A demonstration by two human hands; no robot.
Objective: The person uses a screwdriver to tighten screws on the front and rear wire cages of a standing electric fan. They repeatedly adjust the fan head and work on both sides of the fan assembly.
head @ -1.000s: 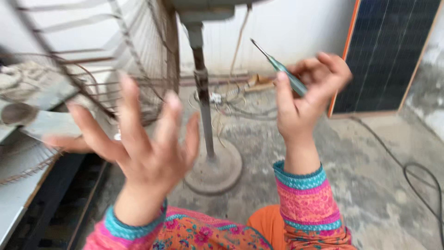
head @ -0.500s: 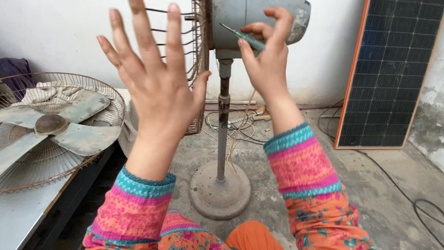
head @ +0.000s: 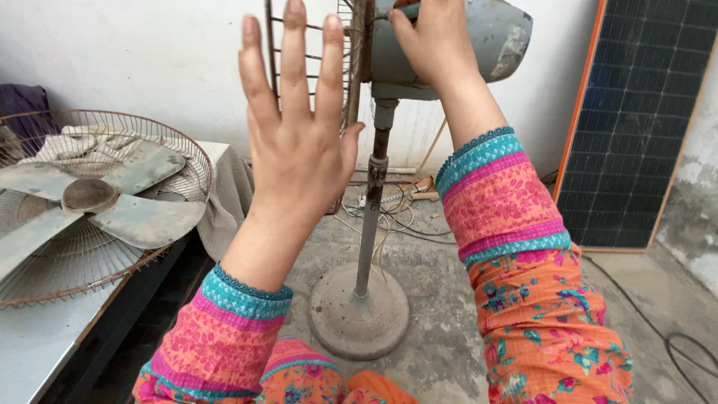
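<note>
A pedestal fan stands in front of me, with a grey motor housing [head: 501, 37], a rusty rear grille [head: 345, 45], a pole [head: 370, 217] and a round base [head: 359, 310]. My left hand [head: 299, 150] is raised in front of the grille, palm flat, fingers spread, holding nothing. My right hand [head: 430, 45] rests against the motor housing at the top edge of the view, fingers curled around a green-handled screwdriver [head: 390, 10] that is almost entirely hidden.
To the left, a detached grey fan blade [head: 90, 198] lies in a wire front grille [head: 112, 254] on a table [head: 30, 344]. A solar panel [head: 643, 127] leans on the wall at right. Loose wires [head: 389, 213] lie behind the pole, a black cable [head: 673, 344] on the concrete floor.
My view has tilted upward. Both hands have risen: the right hand carried the screwdriver up to the motor housing, and the open left hand moved in front of the grille.
</note>
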